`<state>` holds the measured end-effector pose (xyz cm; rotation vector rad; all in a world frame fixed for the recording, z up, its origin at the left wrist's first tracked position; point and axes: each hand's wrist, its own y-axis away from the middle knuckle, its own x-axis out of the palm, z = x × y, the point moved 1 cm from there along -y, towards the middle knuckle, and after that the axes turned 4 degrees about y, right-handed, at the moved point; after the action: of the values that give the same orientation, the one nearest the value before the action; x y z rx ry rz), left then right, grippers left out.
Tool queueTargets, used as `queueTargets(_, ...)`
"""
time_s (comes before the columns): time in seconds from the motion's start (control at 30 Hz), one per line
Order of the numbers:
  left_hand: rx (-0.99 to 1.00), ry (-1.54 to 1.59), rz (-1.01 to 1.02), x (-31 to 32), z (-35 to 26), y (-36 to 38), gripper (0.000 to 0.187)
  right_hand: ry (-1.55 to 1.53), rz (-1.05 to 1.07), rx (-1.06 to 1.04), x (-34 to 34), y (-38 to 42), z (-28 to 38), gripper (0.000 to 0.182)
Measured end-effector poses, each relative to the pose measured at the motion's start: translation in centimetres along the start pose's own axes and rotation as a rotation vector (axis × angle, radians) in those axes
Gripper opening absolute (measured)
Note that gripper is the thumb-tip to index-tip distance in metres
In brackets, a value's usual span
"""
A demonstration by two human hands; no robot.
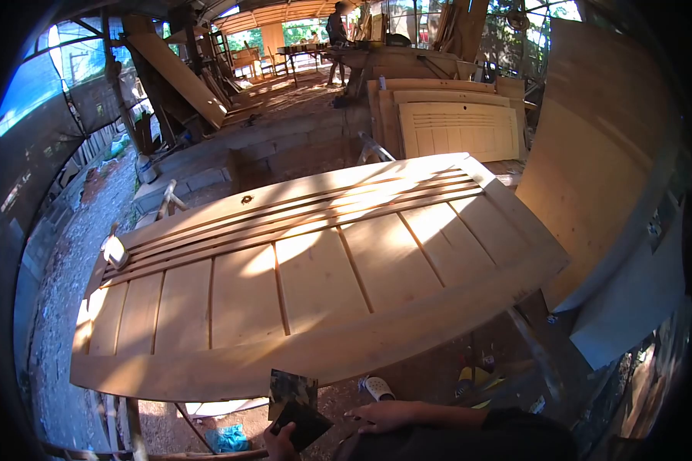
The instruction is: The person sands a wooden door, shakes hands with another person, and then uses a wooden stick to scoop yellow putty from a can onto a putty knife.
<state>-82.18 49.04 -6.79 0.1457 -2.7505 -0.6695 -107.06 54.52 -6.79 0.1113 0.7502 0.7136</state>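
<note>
A wooden door panel (pixel 323 269) with long slats and grooved boards lies flat in front of me. Below its near edge, my left hand (pixel 282 443) is closed on a dark sheet of sandpaper (pixel 304 424), which looks folded or doubled. A mottled upper part of the sheet stands up against the door's edge in view. To the right, my right hand (pixel 384 416) reaches leftward with its fingers stretched out, apart from the sheet and holding nothing I can see. A white container (pixel 115 252) sits on the door's far left corner.
Trestle supports (pixel 534 349) hold the door up. More door panels (pixel 461 131) lean behind it, and large plywood sheets (pixel 600 146) stand at the right. A blue plastic bag (pixel 228 438) lies on the ground. Another person (pixel 337 34) stands far back near a table.
</note>
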Motion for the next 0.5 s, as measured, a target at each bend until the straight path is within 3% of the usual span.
queueTargets(0.2, -0.027, 0.006, -0.099, -0.5, 0.3, 0.6, 0.041, 0.029, 0.028, 0.002, 0.2, -0.2, -0.1, 0.057)
queueTargets(0.5, -0.001, 0.070, 0.003, 0.0, 0.5, 0.2, 0.037, -0.007, -0.005, 0.010, 1.2, -0.4, -1.3, 0.057)
